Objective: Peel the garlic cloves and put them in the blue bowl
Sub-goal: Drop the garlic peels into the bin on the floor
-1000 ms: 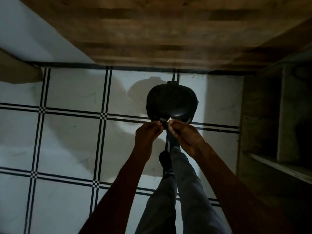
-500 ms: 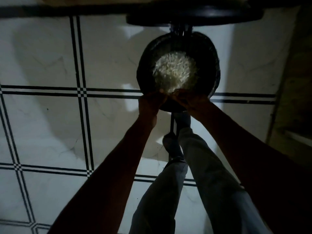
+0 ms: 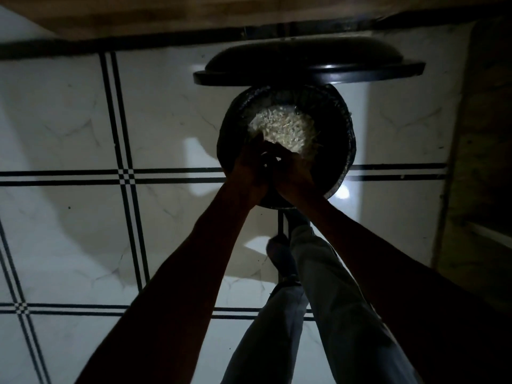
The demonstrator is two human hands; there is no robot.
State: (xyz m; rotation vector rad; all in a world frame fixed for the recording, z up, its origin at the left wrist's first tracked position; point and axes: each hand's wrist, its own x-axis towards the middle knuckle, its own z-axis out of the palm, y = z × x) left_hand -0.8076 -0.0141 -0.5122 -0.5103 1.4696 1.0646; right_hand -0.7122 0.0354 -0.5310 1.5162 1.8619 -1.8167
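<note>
Head view: both hands meet over an open bin of pale peelings.

The left hand (image 3: 250, 169) and right hand (image 3: 291, 173) are pressed together above the near rim of the dark bin (image 3: 343, 151), fingers curled round something small between them, likely a garlic clove, though the dim light hides it. The pale skins (image 3: 285, 128) lie heaped inside, the lid (image 3: 309, 72) raised at the far side. Peeling seems under way; next, strip the clove and carry it to the blue bowl, which is not in view.
</note>
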